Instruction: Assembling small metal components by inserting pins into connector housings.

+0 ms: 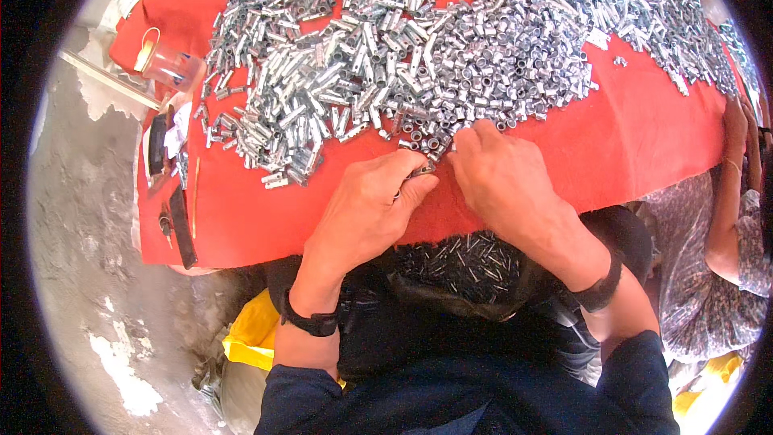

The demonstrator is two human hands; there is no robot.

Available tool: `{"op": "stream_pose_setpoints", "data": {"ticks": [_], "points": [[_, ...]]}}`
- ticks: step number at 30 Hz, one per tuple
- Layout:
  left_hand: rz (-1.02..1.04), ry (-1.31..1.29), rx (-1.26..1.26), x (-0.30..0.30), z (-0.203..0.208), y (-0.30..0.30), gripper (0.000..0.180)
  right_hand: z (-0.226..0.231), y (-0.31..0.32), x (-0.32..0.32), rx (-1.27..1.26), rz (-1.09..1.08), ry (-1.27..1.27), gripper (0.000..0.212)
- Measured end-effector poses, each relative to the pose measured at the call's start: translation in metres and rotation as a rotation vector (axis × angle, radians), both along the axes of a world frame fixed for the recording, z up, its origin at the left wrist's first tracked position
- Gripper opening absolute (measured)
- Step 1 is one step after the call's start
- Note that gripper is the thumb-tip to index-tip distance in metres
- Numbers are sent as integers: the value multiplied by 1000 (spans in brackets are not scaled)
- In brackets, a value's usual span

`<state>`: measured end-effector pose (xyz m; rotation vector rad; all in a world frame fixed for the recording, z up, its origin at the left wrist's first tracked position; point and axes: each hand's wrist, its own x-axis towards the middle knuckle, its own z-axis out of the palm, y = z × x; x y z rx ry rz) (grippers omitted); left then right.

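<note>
My left hand (372,200) pinches a small metal tube-like part (425,168) between thumb and bent forefinger, low over the red cloth (580,157). Beside it, my right hand (503,179) reaches to the near edge of a heap of short metal rings (503,60). Its fingers are curled down and pressed together among the rings; their tips are hidden, so I cannot make out what they hold. Longer slotted metal tubes (318,76) lie heaped to the left of the rings.
On my lap lies a dark bag (483,306) of thin metal pins (467,262). A clear plastic cup (173,68) and a flat black strip (183,225) are at the left. Another person's arm (729,209) is at the right, and a yellow bag (254,330) lies below left.
</note>
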<state>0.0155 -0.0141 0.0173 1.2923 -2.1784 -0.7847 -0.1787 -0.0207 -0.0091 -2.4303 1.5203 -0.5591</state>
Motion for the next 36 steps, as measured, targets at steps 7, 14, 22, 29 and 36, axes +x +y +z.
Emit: {"op": "stream_pose_setpoints", "data": {"ticks": [7, 14, 22, 29, 36], "points": [[-27, 77, -93, -1, -7, -2, 16, 21, 6, -5, 286, 41, -686, 6], [-62, 92, -120, 0, -8, -4, 18, 21, 8, -3, 314, 61, -791, 11], [-21, 127, -82, -3, -1, -1, 21, 27, 9, -8, 515, 7, -952, 4], [-103, 99, -145, 2, -5, -4, 19, 31, 6, -18, 596, 91, -811, 7], [-381, 194, 225, 4, 13, 1, 13, 19, -1, -40, 663, 528, -679, 21]]}}
